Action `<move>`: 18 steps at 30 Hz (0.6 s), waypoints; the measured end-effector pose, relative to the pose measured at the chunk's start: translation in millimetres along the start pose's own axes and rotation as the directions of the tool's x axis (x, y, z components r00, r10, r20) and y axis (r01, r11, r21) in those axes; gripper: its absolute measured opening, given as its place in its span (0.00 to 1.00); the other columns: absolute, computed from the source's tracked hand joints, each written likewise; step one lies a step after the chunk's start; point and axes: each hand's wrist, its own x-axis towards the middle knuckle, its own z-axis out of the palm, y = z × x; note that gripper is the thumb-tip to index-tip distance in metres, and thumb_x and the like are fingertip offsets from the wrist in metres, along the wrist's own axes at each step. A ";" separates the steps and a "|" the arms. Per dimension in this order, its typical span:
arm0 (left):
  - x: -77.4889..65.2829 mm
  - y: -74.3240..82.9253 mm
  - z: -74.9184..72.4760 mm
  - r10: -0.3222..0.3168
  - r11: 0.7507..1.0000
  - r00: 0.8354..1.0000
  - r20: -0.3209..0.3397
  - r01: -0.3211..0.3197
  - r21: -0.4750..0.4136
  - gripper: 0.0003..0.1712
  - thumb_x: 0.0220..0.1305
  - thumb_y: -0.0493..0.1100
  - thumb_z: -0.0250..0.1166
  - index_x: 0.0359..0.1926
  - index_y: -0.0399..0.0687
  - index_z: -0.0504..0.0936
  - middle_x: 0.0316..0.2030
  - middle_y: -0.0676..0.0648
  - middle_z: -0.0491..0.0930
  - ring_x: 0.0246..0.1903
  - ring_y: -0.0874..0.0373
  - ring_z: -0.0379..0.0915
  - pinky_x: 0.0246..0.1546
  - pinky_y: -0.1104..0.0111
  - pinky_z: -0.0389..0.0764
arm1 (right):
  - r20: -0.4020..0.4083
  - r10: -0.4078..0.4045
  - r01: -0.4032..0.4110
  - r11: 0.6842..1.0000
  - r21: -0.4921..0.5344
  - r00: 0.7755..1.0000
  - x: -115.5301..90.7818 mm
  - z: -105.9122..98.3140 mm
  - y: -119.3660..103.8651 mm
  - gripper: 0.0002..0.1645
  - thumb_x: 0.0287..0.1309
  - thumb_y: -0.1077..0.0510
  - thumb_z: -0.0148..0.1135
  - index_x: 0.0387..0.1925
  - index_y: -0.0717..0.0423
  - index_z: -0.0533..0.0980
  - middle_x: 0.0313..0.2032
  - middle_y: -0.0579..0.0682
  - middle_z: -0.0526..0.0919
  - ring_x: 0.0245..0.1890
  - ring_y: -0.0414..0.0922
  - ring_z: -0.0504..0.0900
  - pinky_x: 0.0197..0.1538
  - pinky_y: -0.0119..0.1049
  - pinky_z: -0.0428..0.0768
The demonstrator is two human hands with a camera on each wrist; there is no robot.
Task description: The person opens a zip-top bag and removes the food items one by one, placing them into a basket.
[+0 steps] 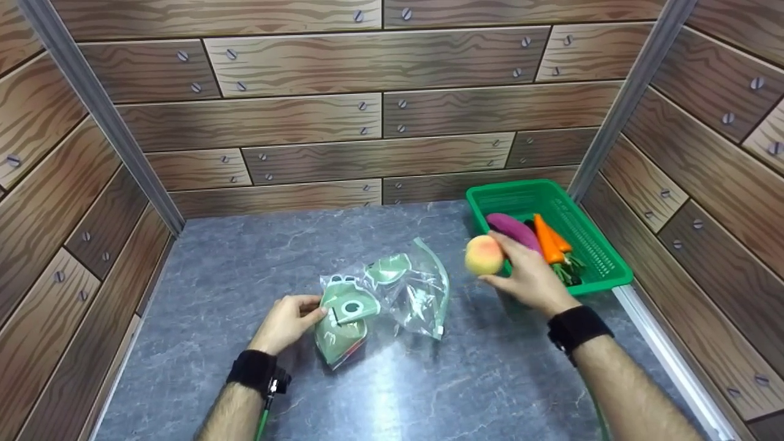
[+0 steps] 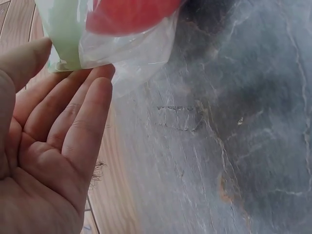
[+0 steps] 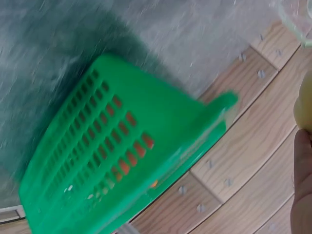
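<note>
My right hand (image 1: 531, 278) grips a yellow and red peach (image 1: 484, 255) above the table, close to the basket's near left edge. At the right border of the right wrist view, only a strip of the peach (image 3: 304, 100) and part of a finger show. With thumb and fingers, my left hand (image 1: 288, 321) pinches the left end of a clear zip bag (image 1: 422, 300) with green printing. Something red (image 2: 129, 14) shows through the bag's plastic in the left wrist view. The bag lies on the table, its zip strip with a white slider towards the right.
A green plastic basket (image 1: 603, 251) stands at the back right by the wall. In it lie a purple eggplant (image 1: 514, 230), orange carrots (image 1: 547, 240) with green tops, and something dark. Wood-patterned walls enclose the grey marbled table (image 1: 245, 257) at the back and both sides.
</note>
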 end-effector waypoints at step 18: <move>3.5 -1.6 7.6 0.024 0.999 0.998 -0.064 -0.022 0.024 0.19 0.82 0.33 0.72 0.68 0.34 0.91 0.59 0.34 0.96 0.61 0.40 0.96 0.65 0.48 0.95 | -0.098 0.183 -0.188 0.981 -0.040 0.978 -15.8 -62.5 58.4 0.57 0.68 0.60 0.88 0.88 0.69 0.65 0.79 0.79 0.77 0.74 0.77 0.83 0.75 0.78 0.82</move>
